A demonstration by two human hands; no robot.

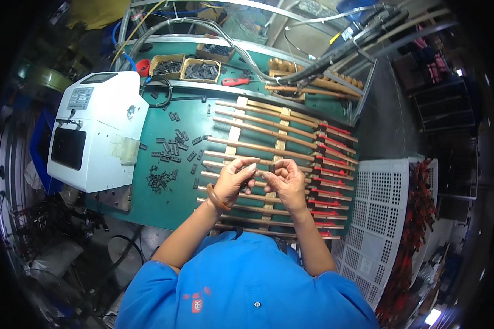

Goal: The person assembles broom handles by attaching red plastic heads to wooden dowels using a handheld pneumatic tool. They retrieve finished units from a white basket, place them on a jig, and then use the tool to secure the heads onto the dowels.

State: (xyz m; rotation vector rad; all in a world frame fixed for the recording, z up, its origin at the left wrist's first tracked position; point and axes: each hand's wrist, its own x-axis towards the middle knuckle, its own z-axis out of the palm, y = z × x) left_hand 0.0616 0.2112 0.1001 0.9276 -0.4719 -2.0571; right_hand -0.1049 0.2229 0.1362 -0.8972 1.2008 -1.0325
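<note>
My left hand point(235, 180) and my right hand point(286, 182) meet over a row of long tan-brown rods point(263, 129). The fingers of both are pinched together. A small dark block point(272, 168) shows at the right fingertips. Something dark lies partly hidden under the left fingers, too small and covered to name. Each rod lies crosswise on notched wooden rests point(232, 134), and red and black fittings point(328, 181) sit at the right-hand ends. To the left of the hands, loose black plastic pieces point(173, 148) are scattered on the green table point(197, 118).
A white machine point(101, 123) stands at the table's left. Small boxes of black parts point(201, 71), a red cup point(142, 67) and a red-handled tool point(236, 81) line the back. Cables point(203, 24) hang over a metal frame. A white perforated crate point(376, 214) is at the right.
</note>
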